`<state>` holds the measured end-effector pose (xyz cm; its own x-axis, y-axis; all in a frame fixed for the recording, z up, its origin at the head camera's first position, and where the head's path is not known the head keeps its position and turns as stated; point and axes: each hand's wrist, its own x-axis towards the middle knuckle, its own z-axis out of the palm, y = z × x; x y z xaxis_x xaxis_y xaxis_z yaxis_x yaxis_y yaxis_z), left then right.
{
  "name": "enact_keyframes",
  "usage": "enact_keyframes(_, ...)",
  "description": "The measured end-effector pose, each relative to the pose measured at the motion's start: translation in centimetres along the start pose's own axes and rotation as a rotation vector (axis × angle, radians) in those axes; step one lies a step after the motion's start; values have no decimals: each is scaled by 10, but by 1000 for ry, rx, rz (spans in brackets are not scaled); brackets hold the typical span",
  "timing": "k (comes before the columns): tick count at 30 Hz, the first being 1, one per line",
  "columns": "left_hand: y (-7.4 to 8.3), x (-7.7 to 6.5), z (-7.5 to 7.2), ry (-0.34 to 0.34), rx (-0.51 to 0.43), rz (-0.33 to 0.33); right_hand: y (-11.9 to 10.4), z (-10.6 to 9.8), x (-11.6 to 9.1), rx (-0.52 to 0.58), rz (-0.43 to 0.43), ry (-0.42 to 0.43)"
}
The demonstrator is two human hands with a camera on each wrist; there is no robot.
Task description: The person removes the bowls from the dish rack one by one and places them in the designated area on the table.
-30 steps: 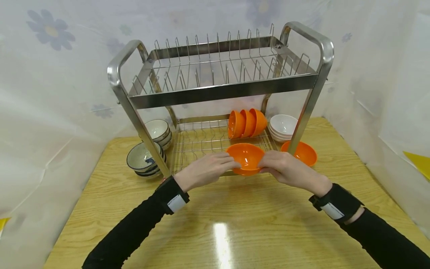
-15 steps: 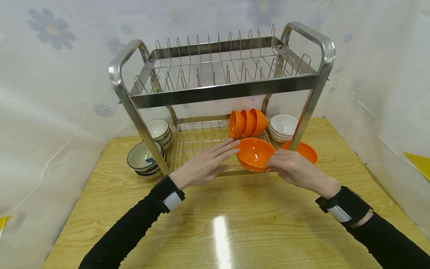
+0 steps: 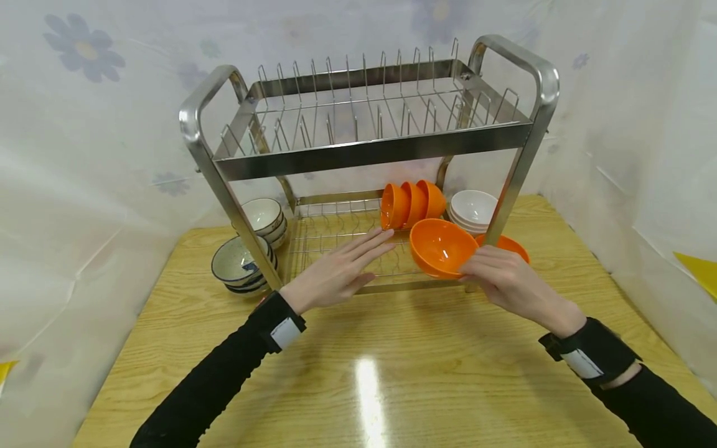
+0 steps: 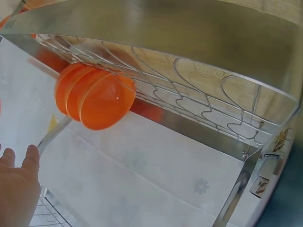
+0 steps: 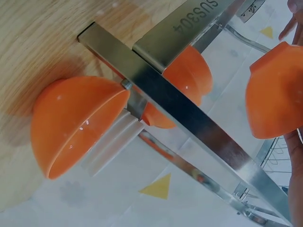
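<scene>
An orange bowl (image 3: pixel 439 246) is held in the air in front of the dish rack's lower tier by my right hand (image 3: pixel 506 283), which pinches its right rim. Its inside faces the head camera. The right wrist view shows the outside of this held bowl (image 5: pixel 279 94) at its right edge. My left hand (image 3: pixel 338 267), fingers extended, hovers before the lower tier to the left of the bowl and holds nothing. Several orange bowls (image 3: pixel 411 204) stand on their sides in a nested row at the back right of that tier, seen also in the left wrist view.
The two-tier steel dish rack (image 3: pixel 372 149) stands on a wooden table (image 3: pixel 313 386). Right of it are another orange bowl (image 5: pixel 75 123) and stacked white bowls (image 3: pixel 473 208). Patterned bowls (image 3: pixel 241 264) and cream bowls (image 3: pixel 262 216) are stacked at the left.
My left hand has let go of the orange bowl's left rim and straightened its fingers. My right hand has carried the bowl right and slightly up.
</scene>
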<state>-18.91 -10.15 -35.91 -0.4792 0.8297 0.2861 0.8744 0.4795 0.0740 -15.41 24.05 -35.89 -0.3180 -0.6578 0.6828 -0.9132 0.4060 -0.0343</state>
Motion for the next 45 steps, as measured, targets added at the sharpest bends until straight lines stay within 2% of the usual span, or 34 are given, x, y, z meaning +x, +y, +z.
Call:
enact_keyframes(7, -3, -4, 1, -17, 23, -12, -3, -10, -13, -27, 16, 15)
enact_keyframes(11, -5, -5, 1, -24, 20, -18, -6, -16, -18, -44, 10, -3)
enact_keyframes(19, -7, -6, 2, -28, 20, -27, -10, -25, -19, -22, 23, -31)
enact_keyframes(24, -7, -7, 2, -33, 24, -26, -11, -27, -15, -20, 2, 51)
enact_keyframes(29, -7, -8, 2, -37, 17, -30, -15, -27, -14, -66, -24, 159)
enact_keyframes(37, -9, -8, 3, -27, 9, -32, -31, -28, -23, -102, -36, 427)
enact_keyframes(39, -10, -8, 2, -29, 11, -33, -33, -29, -29, -112, -25, 446)
enact_keyframes(45, -12, -8, 4, -29, 27, -28, -28, -33, -53, -144, 36, 406)
